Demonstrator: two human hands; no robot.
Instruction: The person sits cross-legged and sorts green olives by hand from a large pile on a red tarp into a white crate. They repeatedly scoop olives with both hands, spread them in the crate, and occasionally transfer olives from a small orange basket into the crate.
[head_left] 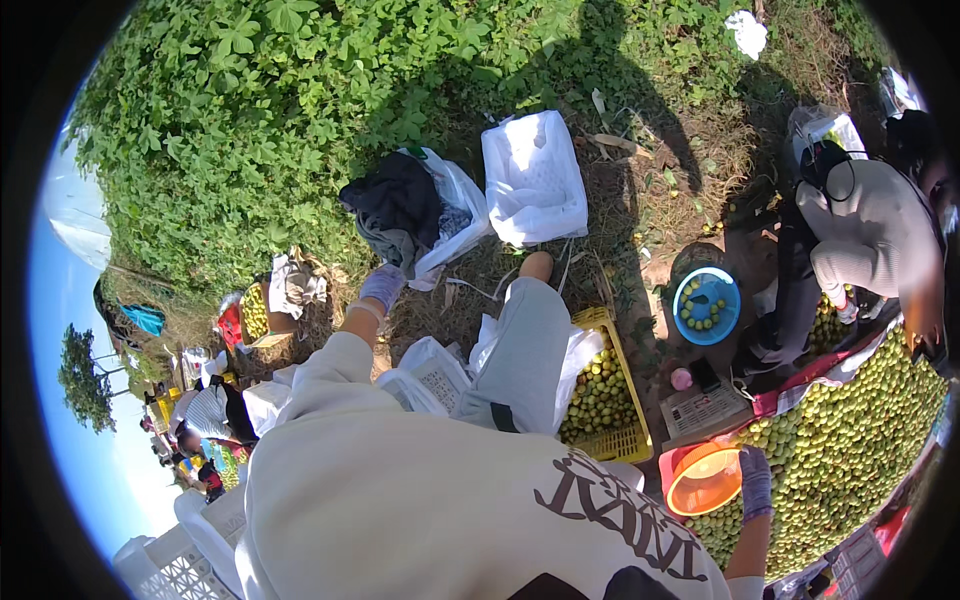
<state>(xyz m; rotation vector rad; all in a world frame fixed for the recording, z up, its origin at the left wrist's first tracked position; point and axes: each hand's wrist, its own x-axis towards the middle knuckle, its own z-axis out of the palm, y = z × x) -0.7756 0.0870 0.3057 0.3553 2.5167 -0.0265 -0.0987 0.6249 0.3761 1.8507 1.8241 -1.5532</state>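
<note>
At the lower right, my right hand (756, 483), in a purple glove, grips the rim of an orange basin (703, 480). The basin is tilted and its visible inside holds no fruit. It is beside a wide heap of small green-yellow fruit (850, 440). My left hand (383, 287), also gloved, reaches out to the left beside a dark jacket (400, 205). That jacket lies over a crate lined with white plastic (462, 215). The left fingers are small and partly hidden, so whether they touch the jacket is unclear.
A white-lined crate (536, 180) stands ahead. Near my leg is a yellow crate (612, 400) of fruit. To the right, a blue basin (706, 305) holds some fruit, and another person (870, 230) bends over the heap. More people and crates are far left.
</note>
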